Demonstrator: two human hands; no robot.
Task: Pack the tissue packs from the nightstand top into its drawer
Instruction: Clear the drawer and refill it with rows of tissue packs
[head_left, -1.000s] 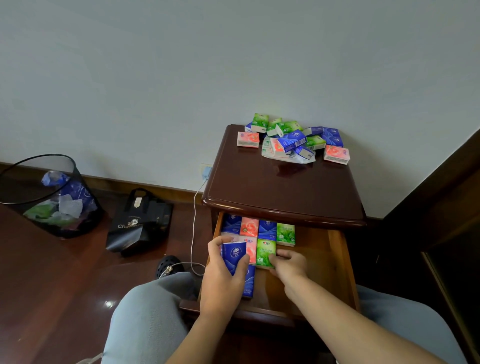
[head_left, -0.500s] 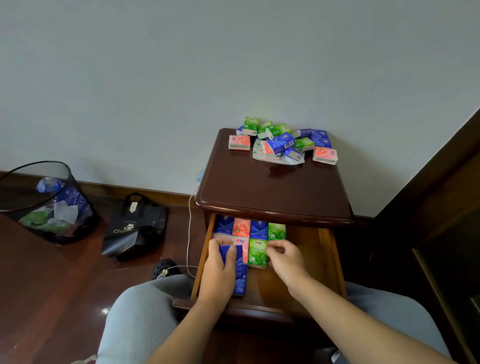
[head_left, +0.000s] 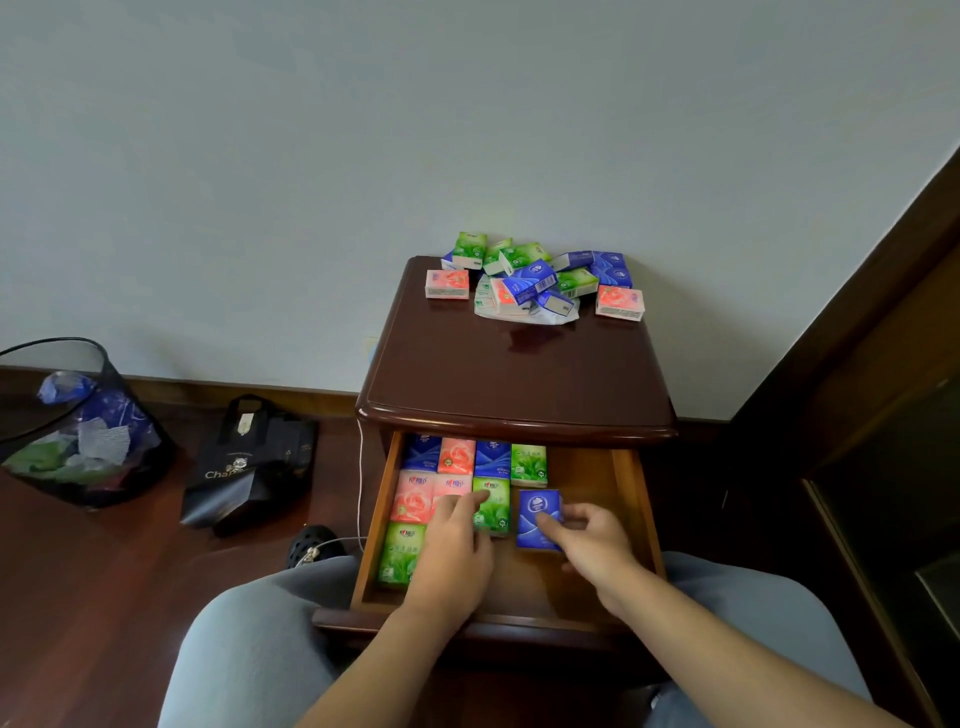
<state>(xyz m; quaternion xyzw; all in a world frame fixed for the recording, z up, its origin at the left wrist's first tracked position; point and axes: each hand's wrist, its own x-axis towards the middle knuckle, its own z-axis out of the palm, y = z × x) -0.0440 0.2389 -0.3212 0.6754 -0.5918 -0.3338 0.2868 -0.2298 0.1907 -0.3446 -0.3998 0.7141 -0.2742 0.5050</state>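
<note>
A: Where are the tissue packs now?

B: Many lie in a loose heap (head_left: 535, 280) at the 12 o'clock end of the nightstand top (head_left: 514, 374), near the wall. Others are already in rows inside the open drawer (head_left: 631, 499), mostly on its 9 o'clock side.

A: And the hands?

B: The right hand (head_left: 592, 545) pinches a blue pack (head_left: 537, 517) with thumb and fingers at its lower corner, toward 3 o'clock from the rows. The left hand (head_left: 452, 551) rests with fingers almost straight on the green pack (head_left: 491, 506) and a pink one beside it, pressing them flat, I think.

A: How will a pack handle?

B: I judge it very light and soft. It is a small flat rectangle in a glossy plastic film, so it may slip a little and it yields under pressure. It is not fragile. Taking it by the two long edges seems best.

A: The furniture?

B: Dark polished wood on top, smooth and reflecting; the drawer inside is a lighter, bare wood.
</note>
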